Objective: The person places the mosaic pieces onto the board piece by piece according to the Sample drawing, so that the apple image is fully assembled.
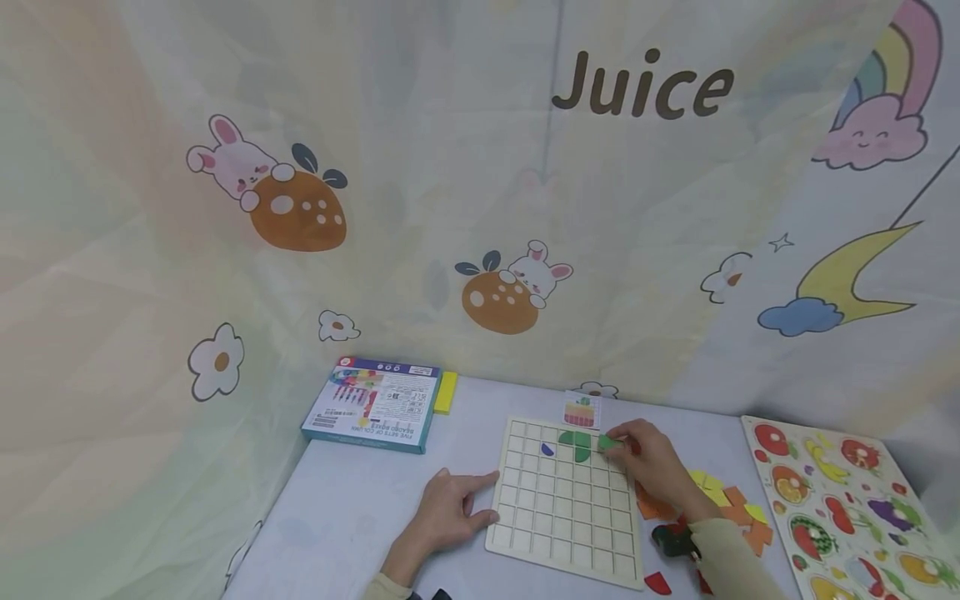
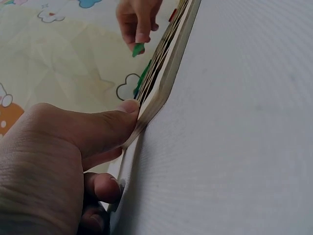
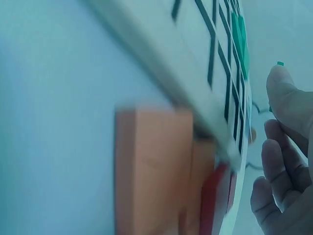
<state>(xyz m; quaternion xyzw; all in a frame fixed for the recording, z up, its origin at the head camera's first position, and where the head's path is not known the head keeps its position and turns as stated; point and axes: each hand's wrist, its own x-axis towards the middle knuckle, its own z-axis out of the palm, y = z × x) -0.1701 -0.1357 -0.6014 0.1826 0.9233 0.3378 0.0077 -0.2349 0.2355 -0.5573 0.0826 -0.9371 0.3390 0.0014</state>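
Under the right hand [image 1: 657,463], pinched on a green piece [image 1: 607,442], a gridded board [image 1: 564,509] is touched by the left hand [image 1: 448,510], thumb and forefinger apart.

Box [image 1: 372,408] left of grid board [image 1: 561,510], card [image 1: 582,410] behind, pieces [image 1: 579,438] on top, fruit board [image 1: 818,493] right

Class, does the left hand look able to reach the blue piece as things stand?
Probably yes: the left hand touches the grid board at its edge, with only bare squares before the blue piece.
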